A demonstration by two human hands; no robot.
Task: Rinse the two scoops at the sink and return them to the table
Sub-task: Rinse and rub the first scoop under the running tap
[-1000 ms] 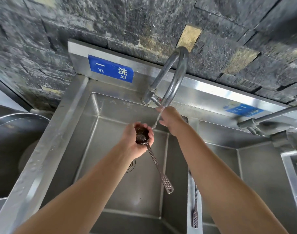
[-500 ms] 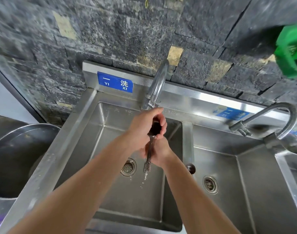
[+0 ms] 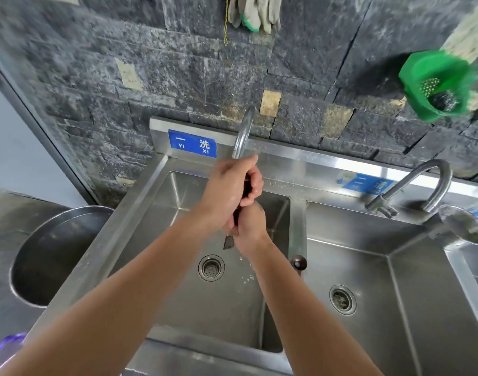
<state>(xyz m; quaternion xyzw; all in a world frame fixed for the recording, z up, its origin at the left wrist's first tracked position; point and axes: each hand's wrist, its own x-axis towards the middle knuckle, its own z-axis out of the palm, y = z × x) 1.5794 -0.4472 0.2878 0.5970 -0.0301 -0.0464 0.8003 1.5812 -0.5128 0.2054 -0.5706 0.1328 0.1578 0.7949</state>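
Over the left basin (image 3: pixel 178 202) of the steel sink, both my hands are clasped around one metal scoop just below the faucet spout (image 3: pixel 242 137). My left hand (image 3: pixel 227 191) is wrapped over its dark bowl end, while my right hand (image 3: pixel 250 226) grips the handle lower down. Only the scoop's perforated handle tip (image 3: pixel 228 242) pokes out beneath my hands; the rest is hidden. Water drops fall past it. The second scoop (image 3: pixel 298 262) lies on the divider between the two basins, dark bowl toward the wall, with no hand on it.
The right basin (image 3: pixel 368 256) has its own faucet (image 3: pixel 422 183) and drain (image 3: pixel 342 299). A big steel pot (image 3: pixel 56 253) stands left of the sink. A green basket (image 3: pixel 438 85) and gloves (image 3: pixel 255 12) hang on the stone wall. A steel ladle (image 3: pixel 463 225) rests at the far right.
My right hand left the faucet and joined my left hand on the scoop. The scoop's handle went from sticking out freely to being enclosed. The view has pulled back and up.
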